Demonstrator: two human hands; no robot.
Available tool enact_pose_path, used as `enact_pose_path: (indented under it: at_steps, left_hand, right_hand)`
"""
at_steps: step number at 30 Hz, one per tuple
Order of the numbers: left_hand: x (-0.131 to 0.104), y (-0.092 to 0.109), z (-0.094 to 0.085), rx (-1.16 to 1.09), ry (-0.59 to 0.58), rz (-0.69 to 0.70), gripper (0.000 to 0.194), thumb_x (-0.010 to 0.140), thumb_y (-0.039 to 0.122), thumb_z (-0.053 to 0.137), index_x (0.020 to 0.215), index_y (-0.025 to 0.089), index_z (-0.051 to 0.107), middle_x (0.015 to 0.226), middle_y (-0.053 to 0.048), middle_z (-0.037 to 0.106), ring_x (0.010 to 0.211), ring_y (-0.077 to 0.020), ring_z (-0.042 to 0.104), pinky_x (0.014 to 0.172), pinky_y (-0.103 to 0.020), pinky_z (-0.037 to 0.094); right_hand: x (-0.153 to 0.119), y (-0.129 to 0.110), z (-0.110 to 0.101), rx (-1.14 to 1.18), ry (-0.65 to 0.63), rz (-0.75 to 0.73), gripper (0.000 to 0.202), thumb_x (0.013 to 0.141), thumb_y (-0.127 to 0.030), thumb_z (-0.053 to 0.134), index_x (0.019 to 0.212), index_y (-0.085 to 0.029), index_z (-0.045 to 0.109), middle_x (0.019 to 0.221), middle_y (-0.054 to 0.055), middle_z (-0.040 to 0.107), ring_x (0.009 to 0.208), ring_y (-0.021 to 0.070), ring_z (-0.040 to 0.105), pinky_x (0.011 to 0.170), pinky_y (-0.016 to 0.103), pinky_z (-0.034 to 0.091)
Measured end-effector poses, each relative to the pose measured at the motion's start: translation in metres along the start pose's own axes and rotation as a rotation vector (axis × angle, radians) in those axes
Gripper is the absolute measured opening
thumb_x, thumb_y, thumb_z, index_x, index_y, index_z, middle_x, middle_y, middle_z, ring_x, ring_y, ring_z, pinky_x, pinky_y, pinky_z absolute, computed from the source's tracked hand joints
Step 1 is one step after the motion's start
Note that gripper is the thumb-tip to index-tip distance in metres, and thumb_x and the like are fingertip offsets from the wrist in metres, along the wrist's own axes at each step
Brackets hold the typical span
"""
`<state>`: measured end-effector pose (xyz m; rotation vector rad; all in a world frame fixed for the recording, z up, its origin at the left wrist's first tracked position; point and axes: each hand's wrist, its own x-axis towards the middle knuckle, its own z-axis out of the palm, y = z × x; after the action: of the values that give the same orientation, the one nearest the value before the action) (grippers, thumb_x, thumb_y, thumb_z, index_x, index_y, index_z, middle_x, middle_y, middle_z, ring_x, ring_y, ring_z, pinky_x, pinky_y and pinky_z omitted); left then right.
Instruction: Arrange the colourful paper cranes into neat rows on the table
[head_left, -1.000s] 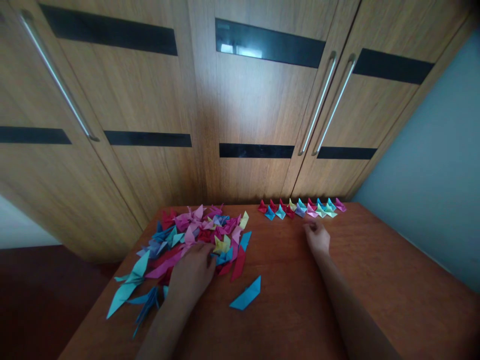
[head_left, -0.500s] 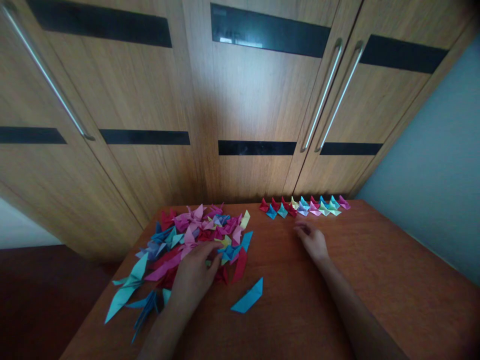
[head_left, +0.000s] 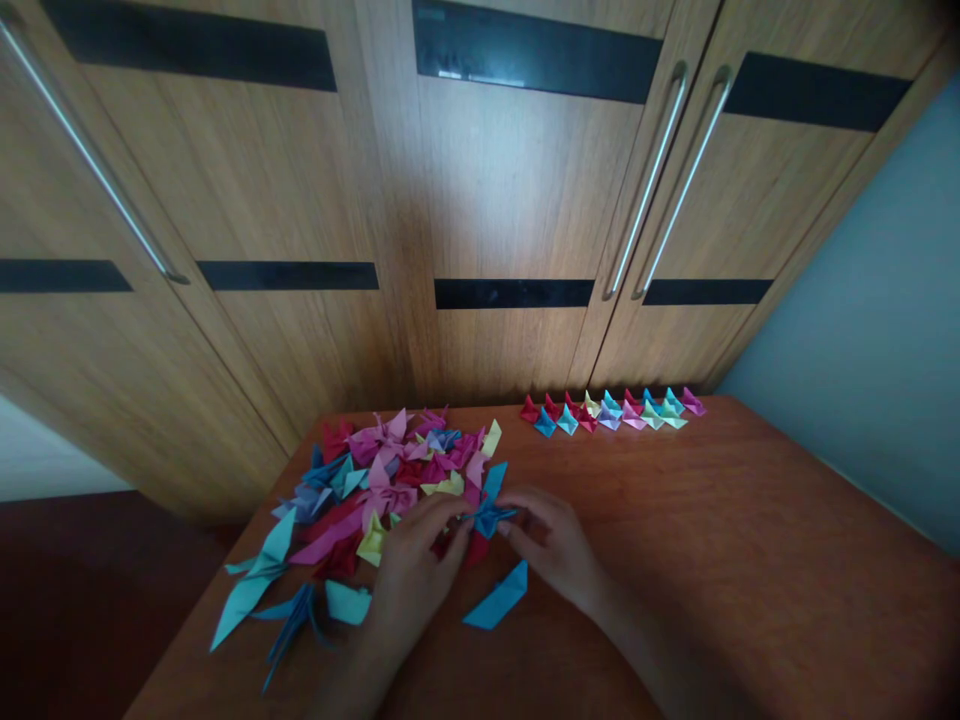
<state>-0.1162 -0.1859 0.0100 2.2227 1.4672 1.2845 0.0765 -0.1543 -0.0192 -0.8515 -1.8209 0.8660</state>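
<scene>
We are pinching a small blue folded paper piece (head_left: pixel 489 517) between both hands (head_left: pixel 420 560) (head_left: pixel 551 545), lifting it just off the heap of folded papers (head_left: pixel 390 470) so its flaps are staying free. Finished pieces (head_left: pixel 611 411) are sitting in a row at the tabletop's (head_left: pixel 750 560) far edge, apart from the heap.

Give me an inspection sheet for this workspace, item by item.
Surface: brown wooden table.
Job's things: small blue folded paper piece, pinched between both hands at the edge of the pile.
Clutter: pile of coloured folded papers; flat blue paper near the hands; row of small folded pieces along the far edge.
Hands: left hand and right hand both grip the blue piece.
Cables: nothing seen.
Surroundings: wooden wardrobe doors with metal handles; grey wall.
</scene>
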Motion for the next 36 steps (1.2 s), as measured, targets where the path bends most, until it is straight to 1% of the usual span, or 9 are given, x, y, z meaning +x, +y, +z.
enact_pose_path:
  at_steps: [5, 10, 13, 16, 20, 24, 27, 32, 36]
  left_hand:
    - [0.001, 0.006, 0.000, -0.058, -0.026, -0.134, 0.014, 0.081, 0.019, 0.058, 0.092, 0.022, 0.065, 0.087, -0.002, 0.069, 0.074, -0.0145, 0.064, 0.068, -0.025, 0.052]
    - [0.002, 0.002, 0.001, -0.148, -0.045, -0.234, 0.018, 0.079, 0.023, 0.061, 0.095, 0.023, 0.067, 0.101, -0.004, 0.070, 0.086, -0.0177, 0.065, 0.070, -0.027, 0.053]
    - [0.001, 0.000, 0.003, -0.214, -0.083, -0.262, 0.016, 0.080, 0.024, 0.060, 0.093, 0.022, 0.069, 0.097, -0.003, 0.071, 0.086, -0.0172, 0.066, 0.074, -0.027, 0.053]
    - [0.000, -0.001, 0.003, -0.227, -0.081, -0.276, 0.014, 0.081, 0.025, 0.060, 0.090, 0.023, 0.071, 0.093, -0.002, 0.073, 0.086, -0.0171, 0.067, 0.079, -0.028, 0.052]
    - [0.001, 0.001, 0.001, -0.198, -0.062, -0.270, 0.013, 0.081, 0.025, 0.060, 0.086, 0.023, 0.073, 0.090, -0.002, 0.074, 0.085, -0.0175, 0.068, 0.080, -0.029, 0.053]
    - [0.001, 0.001, 0.001, -0.169, -0.050, -0.270, 0.016, 0.082, 0.025, 0.059, 0.089, 0.024, 0.073, 0.091, -0.002, 0.075, 0.086, -0.0185, 0.069, 0.081, -0.031, 0.053]
    - [0.001, 0.000, 0.001, -0.154, -0.054, -0.273, 0.018, 0.084, 0.027, 0.057, 0.093, 0.025, 0.073, 0.095, -0.002, 0.075, 0.088, -0.0191, 0.068, 0.084, -0.032, 0.053]
    - [0.001, 0.002, 0.000, -0.121, -0.028, -0.285, 0.023, 0.086, 0.032, 0.054, 0.097, 0.023, 0.071, 0.100, -0.004, 0.074, 0.093, -0.0207, 0.067, 0.085, -0.033, 0.052]
    - [0.001, 0.003, -0.001, -0.085, -0.034, -0.280, 0.023, 0.085, 0.033, 0.054, 0.099, 0.024, 0.071, 0.100, -0.003, 0.073, 0.094, -0.0208, 0.067, 0.084, -0.033, 0.052]
  right_hand:
    - [0.001, -0.001, 0.000, 0.019, 0.044, -0.023, 0.015, 0.082, -0.025, 0.062, 0.095, -0.024, 0.068, 0.094, 0.004, 0.070, 0.082, 0.0156, 0.065, 0.071, 0.026, 0.052]
    - [0.002, -0.006, -0.004, 0.025, 0.082, -0.038, 0.014, 0.082, -0.025, 0.061, 0.092, -0.025, 0.071, 0.092, 0.003, 0.070, 0.078, 0.0154, 0.065, 0.069, 0.026, 0.052]
    - [0.002, -0.007, -0.004, 0.032, 0.071, -0.032, 0.013, 0.082, -0.025, 0.061, 0.090, -0.025, 0.071, 0.089, 0.003, 0.071, 0.076, 0.0149, 0.066, 0.067, 0.025, 0.052]
    - [0.003, -0.006, -0.003, 0.023, 0.071, -0.033, 0.012, 0.082, -0.025, 0.063, 0.088, -0.025, 0.072, 0.089, 0.003, 0.072, 0.078, 0.0157, 0.066, 0.068, 0.025, 0.053]
    - [0.004, -0.005, -0.006, 0.022, 0.057, -0.069, 0.014, 0.085, -0.027, 0.060, 0.091, -0.027, 0.073, 0.092, 0.003, 0.072, 0.087, 0.0167, 0.066, 0.077, 0.028, 0.053]
    - [0.006, -0.006, -0.011, 0.000, 0.000, -0.097, 0.021, 0.090, -0.027, 0.052, 0.098, -0.027, 0.072, 0.098, 0.003, 0.070, 0.093, 0.0168, 0.065, 0.083, 0.029, 0.052]
    - [0.007, -0.004, -0.014, -0.041, 0.005, -0.109, 0.021, 0.089, -0.027, 0.053, 0.099, -0.027, 0.071, 0.096, 0.003, 0.070, 0.090, 0.0165, 0.065, 0.081, 0.028, 0.052]
    - [0.010, 0.002, -0.025, -0.141, 0.092, -0.110, 0.015, 0.085, -0.029, 0.059, 0.089, -0.025, 0.072, 0.084, 0.003, 0.068, 0.074, 0.0146, 0.063, 0.062, 0.024, 0.051]
    - [0.015, 0.014, -0.054, -0.258, 0.285, -0.080, 0.015, 0.084, -0.033, 0.059, 0.082, -0.022, 0.070, 0.079, 0.004, 0.067, 0.068, 0.0148, 0.060, 0.062, 0.025, 0.050]
